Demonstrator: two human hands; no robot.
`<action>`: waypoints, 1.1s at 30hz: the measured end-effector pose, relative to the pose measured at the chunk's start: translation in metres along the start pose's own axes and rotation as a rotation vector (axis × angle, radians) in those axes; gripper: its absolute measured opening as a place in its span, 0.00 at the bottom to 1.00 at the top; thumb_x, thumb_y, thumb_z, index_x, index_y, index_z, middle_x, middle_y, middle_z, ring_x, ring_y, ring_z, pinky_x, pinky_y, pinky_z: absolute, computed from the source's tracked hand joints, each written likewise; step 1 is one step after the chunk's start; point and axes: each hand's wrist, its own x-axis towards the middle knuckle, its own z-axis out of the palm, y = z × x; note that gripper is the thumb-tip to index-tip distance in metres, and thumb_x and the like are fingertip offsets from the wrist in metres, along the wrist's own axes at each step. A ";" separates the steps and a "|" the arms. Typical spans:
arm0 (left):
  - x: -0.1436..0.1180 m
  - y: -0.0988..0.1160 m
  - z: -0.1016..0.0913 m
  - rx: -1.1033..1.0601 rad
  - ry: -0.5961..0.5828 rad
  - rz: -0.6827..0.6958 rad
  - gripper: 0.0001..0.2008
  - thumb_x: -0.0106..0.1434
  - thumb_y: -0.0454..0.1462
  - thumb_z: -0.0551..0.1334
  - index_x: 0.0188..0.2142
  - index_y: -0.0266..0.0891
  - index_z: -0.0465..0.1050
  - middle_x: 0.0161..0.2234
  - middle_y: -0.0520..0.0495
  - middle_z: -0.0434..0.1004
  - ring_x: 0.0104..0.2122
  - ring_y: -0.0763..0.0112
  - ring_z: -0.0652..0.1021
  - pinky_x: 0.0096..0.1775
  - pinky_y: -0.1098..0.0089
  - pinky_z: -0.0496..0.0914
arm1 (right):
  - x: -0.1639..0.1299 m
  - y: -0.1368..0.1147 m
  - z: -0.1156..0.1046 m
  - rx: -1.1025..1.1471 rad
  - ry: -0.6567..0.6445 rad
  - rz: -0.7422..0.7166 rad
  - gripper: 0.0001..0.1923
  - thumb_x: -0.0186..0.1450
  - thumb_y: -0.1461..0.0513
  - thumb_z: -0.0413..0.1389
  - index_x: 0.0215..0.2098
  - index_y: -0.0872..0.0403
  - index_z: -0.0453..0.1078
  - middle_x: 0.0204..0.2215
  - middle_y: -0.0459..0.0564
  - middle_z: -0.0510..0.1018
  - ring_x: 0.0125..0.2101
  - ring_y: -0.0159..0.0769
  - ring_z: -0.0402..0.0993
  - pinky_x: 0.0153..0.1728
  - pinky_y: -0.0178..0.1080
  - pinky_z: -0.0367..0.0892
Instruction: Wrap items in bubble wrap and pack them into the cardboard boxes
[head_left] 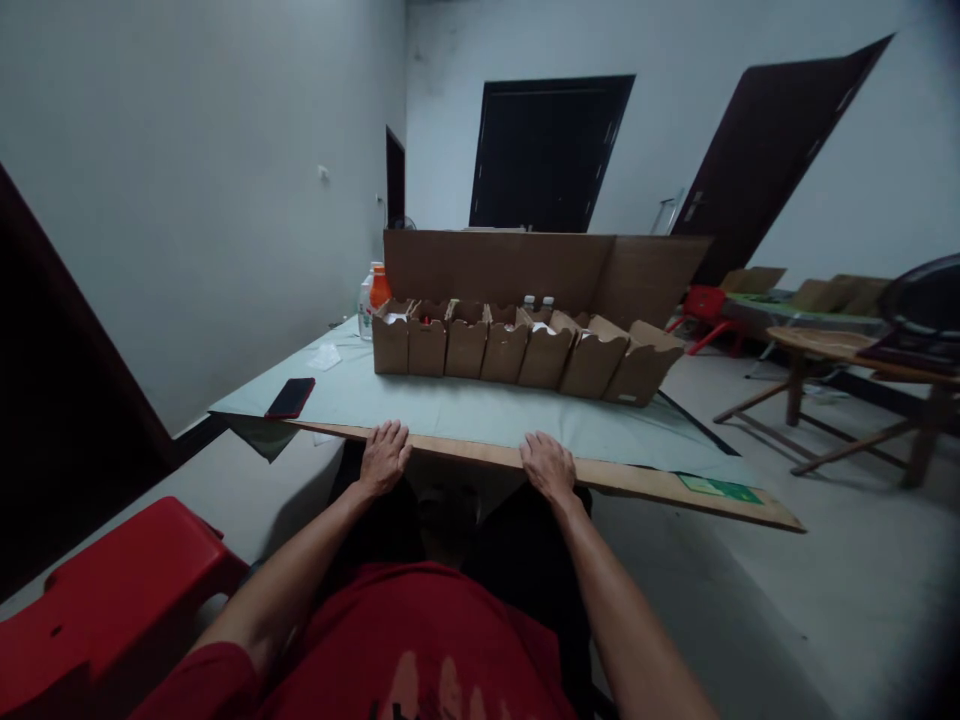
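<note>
My left hand (385, 457) rests on the front edge of the table (442, 405), its fingers lying flat on the pale cloth and nothing in them. Further right along the same edge lies my right hand (548, 464), also open, with the fingers slightly curled over the top. Beyond both hands stands a row of several cardboard bins (501, 345), side by side, holding small items too hidden to name. A dark phone (291, 398) with a red rim lies on the cloth to the left of my left hand.
Behind the bins rises a cardboard panel (495, 268). An orange bottle (380, 287) and crumpled clear plastic (325, 357) are at the table's left. A red stool (135, 590) stands at lower left; a wooden table (832, 345) stands at the right.
</note>
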 end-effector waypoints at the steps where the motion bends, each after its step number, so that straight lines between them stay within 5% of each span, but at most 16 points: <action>1: -0.001 0.000 0.002 0.003 0.009 -0.002 0.21 0.72 0.41 0.51 0.60 0.39 0.70 0.62 0.39 0.71 0.64 0.52 0.68 0.64 0.52 0.57 | 0.000 0.000 0.001 -0.001 0.004 0.003 0.18 0.70 0.56 0.57 0.55 0.54 0.70 0.56 0.54 0.73 0.53 0.44 0.72 0.53 0.53 0.70; 33: -0.002 -0.006 0.018 -0.018 0.059 -0.013 0.21 0.72 0.42 0.51 0.60 0.41 0.70 0.62 0.39 0.70 0.64 0.52 0.67 0.64 0.51 0.57 | -0.003 -0.001 0.003 -0.017 0.022 0.011 0.18 0.70 0.56 0.57 0.56 0.53 0.69 0.56 0.54 0.72 0.53 0.44 0.72 0.53 0.53 0.70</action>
